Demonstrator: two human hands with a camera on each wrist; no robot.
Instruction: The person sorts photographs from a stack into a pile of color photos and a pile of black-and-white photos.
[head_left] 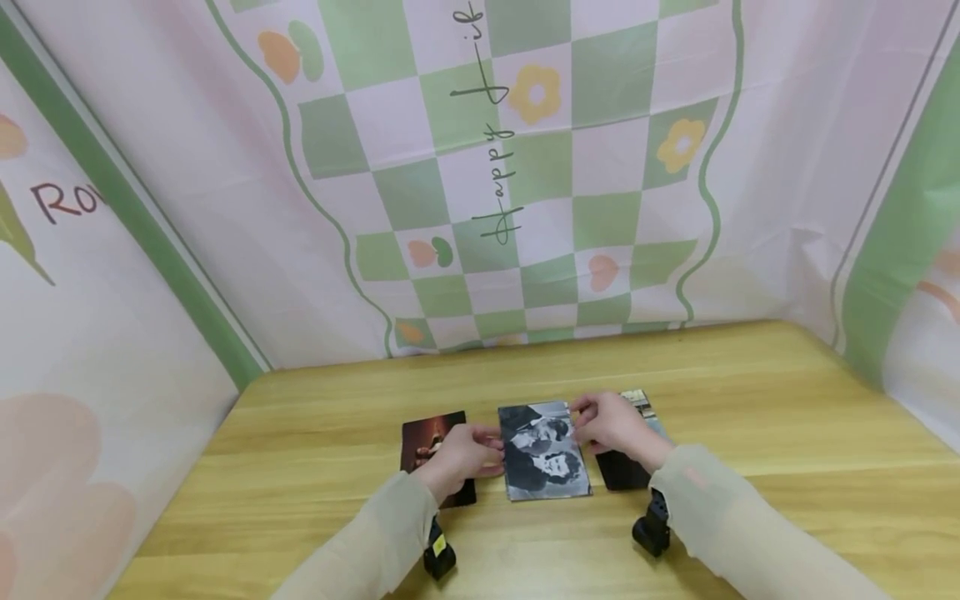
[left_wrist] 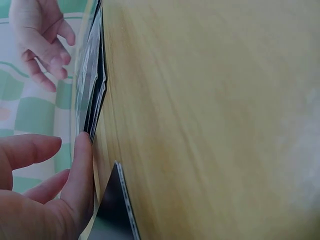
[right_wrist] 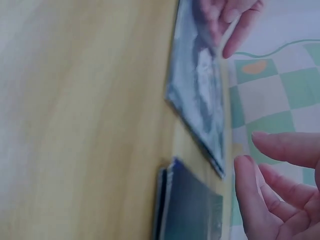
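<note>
In the head view a stack of black-and-white photo cards (head_left: 546,458) lies flat on the table, its top card showing two people. My left hand (head_left: 467,454) is at its left edge, fingers loosely bent; the left wrist view shows one fingertip touching the side of the stack (left_wrist: 92,80). At the far right corner is my right hand (head_left: 613,423), which in the right wrist view holds nothing, thumb and fingers apart. Under my left wrist lies a dark reddish photo card (head_left: 422,435), partly hidden. Another dark pile of cards (head_left: 622,472) sits beneath my right forearm, also partly covered.
The wooden table (head_left: 330,467) carries all the cards. A checked cloth curtain (head_left: 480,208) hangs behind its far edge, with more printed cloth (head_left: 120,333) at the left side. Black wrist cameras (head_left: 652,529) are strapped under both sleeves.
</note>
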